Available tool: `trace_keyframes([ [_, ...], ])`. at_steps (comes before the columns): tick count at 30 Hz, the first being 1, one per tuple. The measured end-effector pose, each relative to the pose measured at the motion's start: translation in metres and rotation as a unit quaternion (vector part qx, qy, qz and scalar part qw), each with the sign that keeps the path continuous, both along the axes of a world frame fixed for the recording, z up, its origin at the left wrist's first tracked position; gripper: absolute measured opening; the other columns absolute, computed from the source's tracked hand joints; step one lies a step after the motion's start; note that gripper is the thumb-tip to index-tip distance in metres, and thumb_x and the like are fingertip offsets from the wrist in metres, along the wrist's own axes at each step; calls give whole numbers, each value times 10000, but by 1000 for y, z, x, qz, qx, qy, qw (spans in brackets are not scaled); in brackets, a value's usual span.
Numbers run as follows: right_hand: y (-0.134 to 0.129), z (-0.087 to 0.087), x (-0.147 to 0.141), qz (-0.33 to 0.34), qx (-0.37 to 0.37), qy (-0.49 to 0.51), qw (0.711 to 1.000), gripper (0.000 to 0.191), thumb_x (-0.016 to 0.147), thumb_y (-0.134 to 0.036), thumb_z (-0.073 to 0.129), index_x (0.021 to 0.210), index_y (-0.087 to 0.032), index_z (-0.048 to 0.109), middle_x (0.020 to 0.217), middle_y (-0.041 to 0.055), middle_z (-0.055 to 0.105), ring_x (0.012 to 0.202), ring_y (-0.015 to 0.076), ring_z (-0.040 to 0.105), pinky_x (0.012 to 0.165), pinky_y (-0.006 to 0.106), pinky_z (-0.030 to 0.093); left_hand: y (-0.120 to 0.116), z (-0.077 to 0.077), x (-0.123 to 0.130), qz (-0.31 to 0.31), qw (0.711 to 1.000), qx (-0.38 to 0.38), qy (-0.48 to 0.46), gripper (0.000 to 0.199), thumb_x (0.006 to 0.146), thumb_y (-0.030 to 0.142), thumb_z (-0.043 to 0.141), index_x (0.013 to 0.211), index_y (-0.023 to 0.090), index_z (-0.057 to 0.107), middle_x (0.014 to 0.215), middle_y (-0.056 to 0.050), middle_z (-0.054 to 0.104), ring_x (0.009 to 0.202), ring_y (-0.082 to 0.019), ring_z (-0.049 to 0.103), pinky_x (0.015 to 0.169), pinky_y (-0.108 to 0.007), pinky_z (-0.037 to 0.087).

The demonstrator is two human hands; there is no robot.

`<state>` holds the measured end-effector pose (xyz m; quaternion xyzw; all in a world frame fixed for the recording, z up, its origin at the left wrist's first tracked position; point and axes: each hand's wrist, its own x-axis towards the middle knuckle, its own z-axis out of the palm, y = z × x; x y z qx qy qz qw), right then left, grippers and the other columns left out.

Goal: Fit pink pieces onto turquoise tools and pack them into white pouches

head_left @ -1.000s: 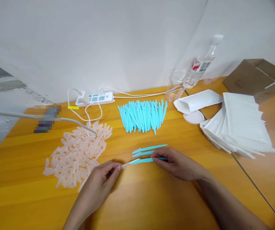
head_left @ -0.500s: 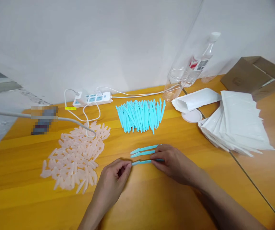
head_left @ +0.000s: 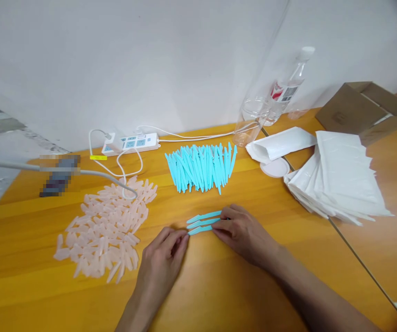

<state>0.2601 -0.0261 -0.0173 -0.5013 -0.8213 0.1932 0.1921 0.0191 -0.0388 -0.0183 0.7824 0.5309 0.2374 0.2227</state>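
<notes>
Three turquoise eyebrow razors lie side by side on the wooden table in front of me. My left hand is closed in a pinch at the blade end of the nearest eyebrow razor. The handle of that same razor is between the fingers of my right hand, which covers the handle ends of the other two. Behind them is a dense pile of turquoise eyebrow razors. Many pale, translucent blade caps are heaped to the left of my left hand.
A white power strip with cables stands by the wall, and a grey cable crosses the caps. To the right are white padded envelopes, a round lid, a clear jar, a bottle and a cardboard box.
The nearest razor has moved away from me, closer against the other two, with both hands on it. The whole view has shifted slightly.
</notes>
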Motion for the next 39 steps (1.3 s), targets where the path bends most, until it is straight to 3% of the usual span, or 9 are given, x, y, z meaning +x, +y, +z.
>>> trace_keyframes([
  [3, 4, -2, 4, -62, 6, 54, 997, 185, 944, -252, 616, 849, -193, 764, 787, 52, 639, 763, 179, 590, 695, 285, 428, -2, 11, -17, 29, 999, 8, -11, 165, 963, 326, 577, 974, 221, 704, 782, -2, 630, 690, -129, 599, 650, -228, 472],
  [7, 31, 4, 16, -226, -9, 60, 972, 187, 911, -333, 646, 865, -182, 747, 790, 43, 678, 696, 167, 613, 644, 274, 420, -8, 22, -67, 28, 998, -13, 50, 207, 942, 390, 592, 1040, 255, 713, 832, -3, 664, 706, -137, 636, 602, -211, 496],
  [11, 73, 8, 16, -308, -31, 16, 951, 245, 858, -400, 676, 896, -166, 739, 792, 60, 723, 735, 206, 645, 690, 299, 427, -13, 18, -112, -32, 987, 4, 156, 257, 924, 389, 580, 1115, 309, 733, 1070, -19, 709, 899, -171, 711, 756, -232, 568],
  [14, 95, 5, 11, -328, -90, 39, 940, 244, 808, -385, 692, 884, -159, 742, 781, 78, 736, 784, 234, 664, 714, 306, 438, -15, 10, -124, -35, 982, 38, 182, 254, 924, 378, 562, 1064, 306, 761, 1080, -24, 724, 929, -181, 729, 782, -233, 588],
  [21, 107, -5, 12, -340, -163, 132, 917, 142, 741, -302, 643, 694, -172, 678, 573, 20, 655, 601, 171, 642, 564, 242, 437, -13, 2, -127, -10, 978, 43, 206, 295, 940, 429, 548, 1130, 287, 724, 1134, -18, 748, 960, -191, 747, 866, -257, 596],
  [27, 85, 12, 26, -285, -184, 314, 887, 112, 742, -280, 627, 783, -197, 563, 660, -2, 675, 602, 143, 635, 575, 235, 489, -13, 7, -125, 3, 982, 28, 187, 321, 942, 373, 540, 1208, 271, 687, 1103, -31, 762, 917, -189, 748, 828, -265, 598],
  [30, 60, 19, 30, -221, -216, 388, 868, 163, 729, -274, 675, 810, -197, 557, 686, -8, 665, 625, 142, 626, 602, 251, 504, -14, 16, -113, 23, 994, 0, 108, 341, 936, 371, 566, 1248, 281, 669, 1094, -32, 750, 877, -170, 736, 766, -245, 597],
  [34, 29, 16, 29, -173, -213, 322, 906, 78, 785, -250, 647, 791, -184, 605, 655, -41, 562, 578, 103, 508, 522, 215, 398, -10, 24, -83, 51, 991, -105, -62, 304, 908, 394, 633, 1168, 254, 703, 997, -43, 755, 810, -158, 725, 676, -224, 587],
  [39, 11, 0, 23, -143, -154, 255, 944, 96, 860, -286, 648, 870, -194, 621, 727, -19, 598, 627, 122, 529, 572, 240, 427, 13, 18, -36, 170, 907, -246, -297, 372, 784, 487, 770, 942, 155, 720, 827, -73, 781, 698, -175, 739, 675, -277, 619],
])
